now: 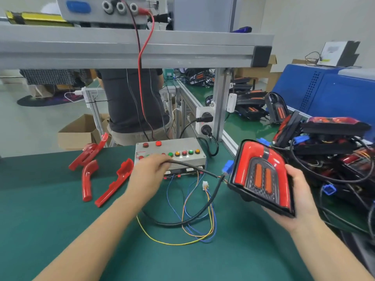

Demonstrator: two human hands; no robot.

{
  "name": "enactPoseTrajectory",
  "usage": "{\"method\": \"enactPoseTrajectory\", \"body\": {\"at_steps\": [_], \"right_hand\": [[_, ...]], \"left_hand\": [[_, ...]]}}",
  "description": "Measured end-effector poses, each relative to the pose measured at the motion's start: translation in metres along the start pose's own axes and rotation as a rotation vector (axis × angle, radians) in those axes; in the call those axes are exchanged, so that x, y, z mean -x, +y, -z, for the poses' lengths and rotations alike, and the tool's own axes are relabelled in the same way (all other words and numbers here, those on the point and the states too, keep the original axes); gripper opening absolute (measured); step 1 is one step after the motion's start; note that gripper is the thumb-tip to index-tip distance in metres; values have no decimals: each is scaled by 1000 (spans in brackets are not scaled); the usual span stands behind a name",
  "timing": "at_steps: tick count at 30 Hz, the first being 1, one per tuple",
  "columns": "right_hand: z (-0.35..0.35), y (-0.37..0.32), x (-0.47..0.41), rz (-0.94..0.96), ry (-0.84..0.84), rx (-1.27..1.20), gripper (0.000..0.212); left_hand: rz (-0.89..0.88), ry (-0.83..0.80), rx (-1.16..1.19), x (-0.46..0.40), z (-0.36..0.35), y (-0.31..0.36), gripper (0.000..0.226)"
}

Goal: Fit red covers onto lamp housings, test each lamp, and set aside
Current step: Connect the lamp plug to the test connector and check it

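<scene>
Head view: the right hand [298, 197] grips a lamp [263, 175] from beneath and by its right edge, tilted above the green table [60, 220], its red cover [253, 153] already fitted. The left hand [148, 175] curls around the lamp's black cable [194, 165] just in front of the test box [172, 151]. Three loose red covers [95, 171] lie left of the left hand. A pile of lamps [334, 142] sits beyond the right hand.

The left hand [151, 171] covers part of the tester box [172, 153] and its lower buttons. The lamp pile [332, 151] is blurred and cut off at the right edge.
</scene>
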State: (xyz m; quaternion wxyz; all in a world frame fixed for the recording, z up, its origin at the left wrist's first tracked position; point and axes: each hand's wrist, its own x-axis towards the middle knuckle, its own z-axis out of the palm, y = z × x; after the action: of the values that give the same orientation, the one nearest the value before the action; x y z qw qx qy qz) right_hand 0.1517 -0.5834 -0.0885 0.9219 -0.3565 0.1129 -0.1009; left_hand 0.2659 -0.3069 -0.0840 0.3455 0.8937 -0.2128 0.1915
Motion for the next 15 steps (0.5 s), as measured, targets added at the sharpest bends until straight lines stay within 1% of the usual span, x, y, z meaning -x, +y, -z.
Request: {"method": "enactPoseTrajectory", "body": {"at_steps": [2,4,6,7,8,9,10,11,12,13,14,15], "right_hand": [[-4,2,-6,-28,33,28,36],[-11,8,-8,-22,23,10,28],[-14,11,-11,-15,28,-26,15],[-13,12,-13,-17,26,-45,13],[-12,13,-15,-20,32,-49,16],[-10,15,-19,-21,49,-47,23],[-9,17,-20,-27,62,-42,30],[-8,20,-23,-38,75,-43,35],[-9,23,-24,-55,88,-34,38],[-9,27,-25,-75,92,-34,39],[-10,31,-26,-90,93,-44,39],[-11,34,-27,-105,87,-42,36]], "left_hand": [[120,-16,150,8,14,-7,17],[249,-56,224,16,21,-17,16],[343,-29,213,24,27,-28,14],[371,-19,176,27,31,-31,14],[376,-11,108,32,33,-33,16],[346,3,3,36,34,-33,19],[277,22,-96,41,33,-28,21],[178,32,-150,46,29,-19,20],[97,7,-143,50,24,-5,14],[52,-62,-111,53,16,11,10],[42,-146,-87,53,5,26,13],[58,-239,-91,53,-7,39,22]]}}
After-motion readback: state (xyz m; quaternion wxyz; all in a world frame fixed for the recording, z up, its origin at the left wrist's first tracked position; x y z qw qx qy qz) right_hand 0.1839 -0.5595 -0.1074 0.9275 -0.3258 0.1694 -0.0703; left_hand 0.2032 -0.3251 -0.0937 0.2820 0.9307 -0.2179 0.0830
